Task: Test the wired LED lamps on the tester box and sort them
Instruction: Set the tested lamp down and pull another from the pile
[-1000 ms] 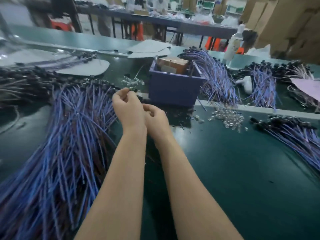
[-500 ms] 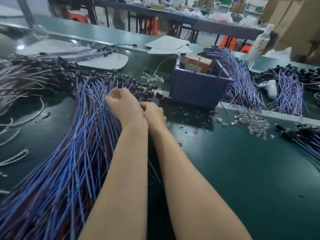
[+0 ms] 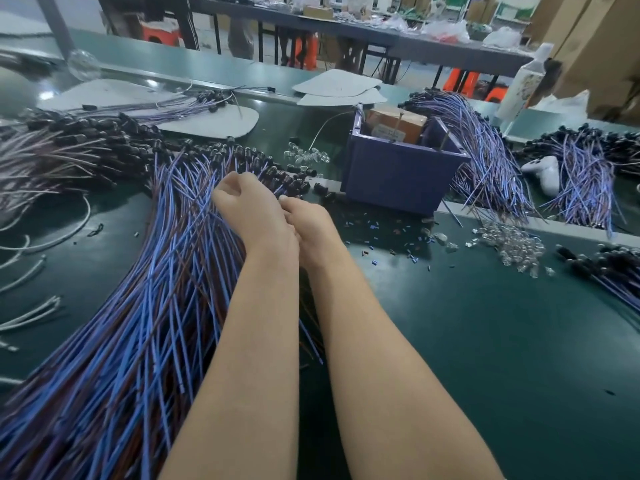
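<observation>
A big pile of wired LED lamps (image 3: 156, 289), with blue and brown leads and black heads, fans across the left of the green table. My left hand (image 3: 242, 206) sits over the pile's far end, fingers curled round some leads just behind the black heads. My right hand (image 3: 310, 223) lies right beside it, touching it; its fingers curl down into the pile and are mostly hidden, so what they hold cannot be made out. The purple tester box (image 3: 398, 174), with a brown carton inside, stands just beyond and to the right of my hands.
More lamp bundles lie to the right of the box (image 3: 485, 150), at far right (image 3: 581, 174), at the right edge (image 3: 613, 271) and at far left (image 3: 52, 150). Clear LED caps (image 3: 512, 244) and small wire scraps are scattered nearby. A white object (image 3: 543, 171) and white sheets (image 3: 207, 123) lie further back.
Both hands have stayed together and dropped from beside the box onto the head end of the big pile. The view has swung left, so the box appears further right.
</observation>
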The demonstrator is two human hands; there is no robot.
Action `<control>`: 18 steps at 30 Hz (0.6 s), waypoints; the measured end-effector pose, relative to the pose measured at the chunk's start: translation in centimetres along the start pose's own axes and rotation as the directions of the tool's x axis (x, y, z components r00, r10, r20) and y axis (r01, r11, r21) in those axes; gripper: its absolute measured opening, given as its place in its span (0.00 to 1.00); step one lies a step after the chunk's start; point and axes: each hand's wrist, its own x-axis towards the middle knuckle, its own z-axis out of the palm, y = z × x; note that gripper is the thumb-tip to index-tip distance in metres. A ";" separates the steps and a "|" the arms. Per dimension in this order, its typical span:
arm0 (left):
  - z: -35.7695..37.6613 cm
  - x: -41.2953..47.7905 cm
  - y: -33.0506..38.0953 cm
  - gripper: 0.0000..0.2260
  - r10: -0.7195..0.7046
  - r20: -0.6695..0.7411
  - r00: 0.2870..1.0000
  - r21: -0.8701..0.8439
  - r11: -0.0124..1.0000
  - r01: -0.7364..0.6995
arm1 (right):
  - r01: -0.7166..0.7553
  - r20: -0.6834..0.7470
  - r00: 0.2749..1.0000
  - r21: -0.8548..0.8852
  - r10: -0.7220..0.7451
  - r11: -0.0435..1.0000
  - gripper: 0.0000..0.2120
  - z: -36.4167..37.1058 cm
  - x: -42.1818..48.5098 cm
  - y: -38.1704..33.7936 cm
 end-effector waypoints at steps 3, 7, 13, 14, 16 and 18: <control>-0.2 0.2 -0.3 0.08 -0.029 -0.013 0.999 0.023 0.999 0.029 | -0.004 0.002 1.000 -0.010 0.004 1.000 0.08 0.8 -0.7 0.0; -0.3 0.3 -0.4 0.07 -0.044 -0.015 0.999 0.040 0.998 0.044 | -0.035 -0.036 0.999 0.048 0.037 0.998 0.06 1.2 -0.4 0.4; -0.3 0.1 0.1 0.07 -0.056 0.003 0.998 0.068 0.996 0.055 | -0.037 0.012 0.999 0.011 0.037 0.999 0.07 1.5 -0.1 -0.1; -0.3 0.1 0.1 0.07 -0.056 0.004 0.998 0.068 0.996 0.055 | -0.033 0.017 0.999 -0.001 0.033 0.999 0.07 1.4 0.0 0.1; -0.3 0.0 0.1 0.08 -0.048 0.005 0.999 0.073 0.996 0.047 | -0.062 0.017 0.998 0.041 0.061 0.997 0.08 1.5 0.1 0.3; -0.3 0.0 0.0 0.07 -0.018 -0.003 1.000 0.061 0.998 0.018 | -0.095 0.028 0.995 0.082 0.093 0.992 0.12 1.6 0.2 0.4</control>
